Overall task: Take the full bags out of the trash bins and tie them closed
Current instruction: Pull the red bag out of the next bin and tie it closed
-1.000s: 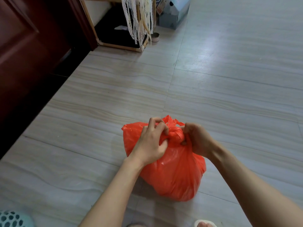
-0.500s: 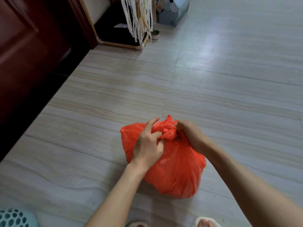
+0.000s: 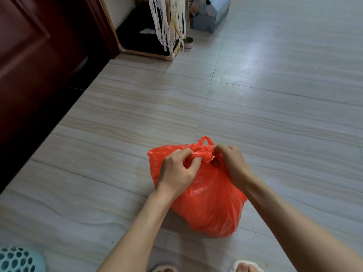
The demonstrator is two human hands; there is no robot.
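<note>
An orange bag [image 3: 206, 203] sits on the tiled floor [image 3: 275, 114] at about six o'clock in the view, bulging and full, its gathered neck pointing toward twelve o'clock. Both hands work at that neck. The left hand [image 3: 176, 169] comes in from seven o'clock, its fingers curled and pinching a twisted strand of the orange plastic. The right hand [image 3: 229, 161] comes in from four o'clock, its fingers likewise curled round the bunched plastic on the other side of the twist. Between the two hands the plastic is drawn into a tight rope, and a small loop of handle [image 3: 205, 140] stands up just beyond it. Whether the knot is finished cannot be told.

At eight o'clock, in the bottom corner, a pale teal bin [image 3: 17, 260] with round holes shows in part. Along nine to eleven o'clock runs a dark red door [image 3: 35, 55]. At twelve o'clock stands a wooden-framed shelf [image 3: 141, 46] with strips of white lace [image 3: 169, 22] hanging in front of it, a small round tin [image 3: 189, 43] on the floor just beside it, and a bluish box [image 3: 212, 14] near one o'clock. Toes in light slippers [image 3: 246, 266] show at the bottom edge.
</note>
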